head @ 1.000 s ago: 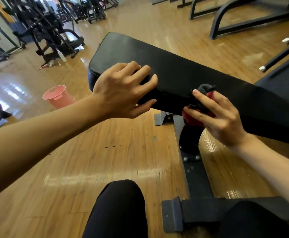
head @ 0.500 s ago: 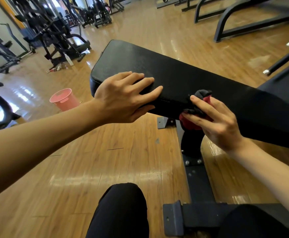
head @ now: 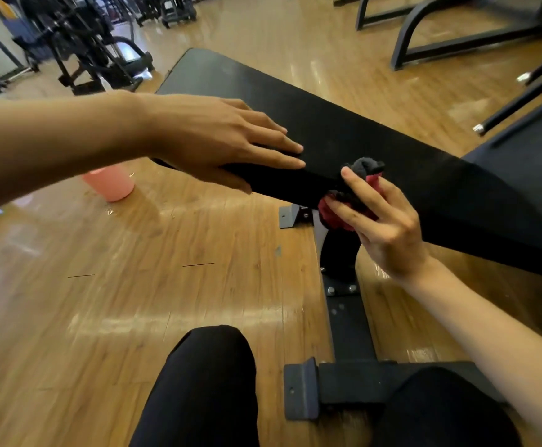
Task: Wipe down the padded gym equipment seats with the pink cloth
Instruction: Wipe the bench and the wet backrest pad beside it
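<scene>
Left hand lies flat on the near edge of the black pad, fingers straight and close together, thumb under the edge. Right hand presses the bunched cloth, pink with dark patches, against the pad's near side, fingers curled round it and slightly spread. Pink bucket stands on the wood floor left of the bench, partly behind the left forearm.

Wooden floor under bench frame, pink bucket
</scene>
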### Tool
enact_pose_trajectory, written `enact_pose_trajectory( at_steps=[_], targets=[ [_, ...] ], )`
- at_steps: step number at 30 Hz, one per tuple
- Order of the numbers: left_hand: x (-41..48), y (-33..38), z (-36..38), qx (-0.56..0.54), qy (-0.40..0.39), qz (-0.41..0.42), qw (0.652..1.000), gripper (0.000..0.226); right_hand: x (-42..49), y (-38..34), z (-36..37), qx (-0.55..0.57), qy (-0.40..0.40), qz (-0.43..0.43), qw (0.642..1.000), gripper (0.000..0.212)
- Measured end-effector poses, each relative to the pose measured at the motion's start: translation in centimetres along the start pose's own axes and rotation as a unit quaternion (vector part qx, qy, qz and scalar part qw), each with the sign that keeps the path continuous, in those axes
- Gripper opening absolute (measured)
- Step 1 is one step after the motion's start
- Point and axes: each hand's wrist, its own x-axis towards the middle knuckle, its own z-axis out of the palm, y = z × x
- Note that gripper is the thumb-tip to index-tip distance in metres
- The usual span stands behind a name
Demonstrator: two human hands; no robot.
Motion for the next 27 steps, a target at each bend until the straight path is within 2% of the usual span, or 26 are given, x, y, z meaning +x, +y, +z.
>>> enact_pose_trajectory(
  at_steps=[5,9,12,19,21,25,27],
  targets=[
    [0.0,0.3,-0.6,0.031,0.025,0.013,0.999,0.064,4.4,-2.0,2.6,0.030,0.053,-0.025,0.998,0.031],
    [-0.3,0.6,-0.4,0.047,0.032,0.007,0.998,0.058,-0.1,0.7,0.8,0.006,0.019,-0.006,1.000,0.023],
    [-0.2,0.7,-0.4,0.045,0.035,-0.003,0.998,0.062,-1.6,1.6,-0.5,-0.014,-0.009,0.009,1.000,0.021],
    [0.2,1.2,-1.1,0.030,0.019,-0.011,0.999,0.065,4.8,-2.4,2.9,0.019,0.072,-0.043,0.996,0.026],
    [0.2,1.2,-1.4,0.024,0.019,-0.014,0.999,0.066,1.8,-0.3,1.8,0.000,0.057,-0.051,0.997,0.029],
    [0.1,1.2,-1.3,0.023,0.016,-0.011,1.000,0.067,-5.4,4.2,-1.4,-0.045,-0.016,-0.002,0.999,0.037],
    [0.3,1.2,-1.4,0.028,0.019,-0.011,0.999,0.067,-5.7,4.0,-1.5,-0.052,-0.011,0.005,0.999,0.036]
  ],
)
